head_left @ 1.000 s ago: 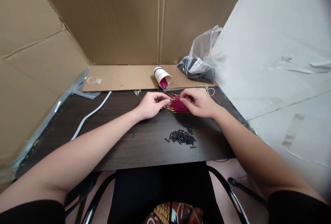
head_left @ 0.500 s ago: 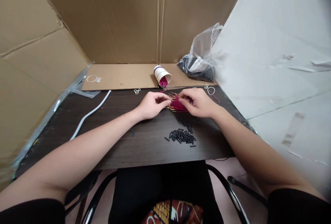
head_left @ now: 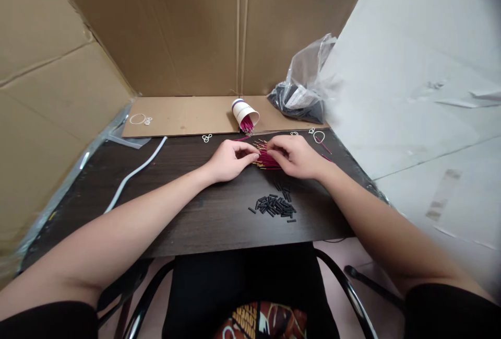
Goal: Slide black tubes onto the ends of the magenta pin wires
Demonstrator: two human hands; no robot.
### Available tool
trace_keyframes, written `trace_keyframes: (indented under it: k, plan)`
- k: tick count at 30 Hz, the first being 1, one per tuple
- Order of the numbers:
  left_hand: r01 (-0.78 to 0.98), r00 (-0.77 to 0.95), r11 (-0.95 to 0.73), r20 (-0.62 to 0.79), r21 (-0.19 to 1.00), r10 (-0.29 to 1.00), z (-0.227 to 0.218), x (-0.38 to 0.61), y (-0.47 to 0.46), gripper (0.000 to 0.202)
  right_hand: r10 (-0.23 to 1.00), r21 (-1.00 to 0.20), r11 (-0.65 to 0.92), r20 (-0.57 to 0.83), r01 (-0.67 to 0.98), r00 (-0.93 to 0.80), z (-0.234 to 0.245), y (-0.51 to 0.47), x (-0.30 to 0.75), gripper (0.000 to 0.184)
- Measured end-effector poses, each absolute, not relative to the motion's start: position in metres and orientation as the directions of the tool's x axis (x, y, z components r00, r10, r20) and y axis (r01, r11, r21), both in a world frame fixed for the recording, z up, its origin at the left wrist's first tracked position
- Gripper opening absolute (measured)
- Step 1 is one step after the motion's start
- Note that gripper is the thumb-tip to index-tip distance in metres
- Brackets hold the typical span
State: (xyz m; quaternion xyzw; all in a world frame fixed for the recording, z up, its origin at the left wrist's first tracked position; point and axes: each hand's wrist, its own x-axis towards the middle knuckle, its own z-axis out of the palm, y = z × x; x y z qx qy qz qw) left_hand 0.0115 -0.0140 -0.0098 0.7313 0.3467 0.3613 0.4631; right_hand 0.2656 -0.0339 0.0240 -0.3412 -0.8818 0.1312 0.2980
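My left hand [head_left: 231, 160] is closed in a pinch, thumb against forefinger, at the left edge of a bundle of thin red wires [head_left: 268, 160] with yellowish tips. What sits in that pinch is too small to make out. Opposite it, my right hand [head_left: 294, 156] pinches over the bundle and covers its right part. A red wire end [head_left: 326, 158] sticks out behind that hand, seemingly from the wire between its fingertips. Nearer to me lies a pile of short black tubes [head_left: 275, 206]. One red wire [head_left: 241, 139] shows just beyond my left hand.
A tipped paper cup [head_left: 239, 110] of red wires lies on a cardboard strip [head_left: 183, 114]. Right of it slumps a clear bag [head_left: 301, 101] of black pieces. Rubber bands [head_left: 207, 138] and a pale tube [head_left: 135, 174] lie about. Cardboard walls [head_left: 176, 25] enclose the table.
My right hand has shifted slightly left, towards my left hand. A red wire end now shows behind my right hand, and more red wire shows beyond my left. The black pile is unchanged.
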Motion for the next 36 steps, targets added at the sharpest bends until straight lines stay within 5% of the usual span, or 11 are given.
trace_keyframes:
  k: [18, 26, 31, 36]
  plan:
    - [0.17, 0.493, -0.376, 0.252, 0.911, 0.833, -0.008, 0.014, -0.018, 0.027, 0.631, -0.409, 0.776, 0.478, 0.481, -0.612, 0.025, -0.034, 0.265, 0.01]
    - [0.294, 0.454, -0.585, 0.428, 0.756, 0.781, -0.005, 0.013, -0.021, 0.013, 0.629, -0.421, 0.778, 0.503, 0.467, -0.593, 0.023, -0.035, 0.26, 0.008]
    - [0.521, 0.351, -0.665, 0.575, 0.535, 0.739, -0.006, -0.002, 0.001, 0.011, 0.716, -0.404, 0.689, 0.511, 0.602, -0.477, 0.027, -0.031, 0.27, 0.019]
    - [0.657, 0.336, -0.59, 0.519, 0.468, 0.786, -0.009, -0.016, 0.016, 0.009, 0.747, -0.409, 0.652, 0.49, 0.639, -0.449, 0.027, -0.027, 0.277, 0.022]
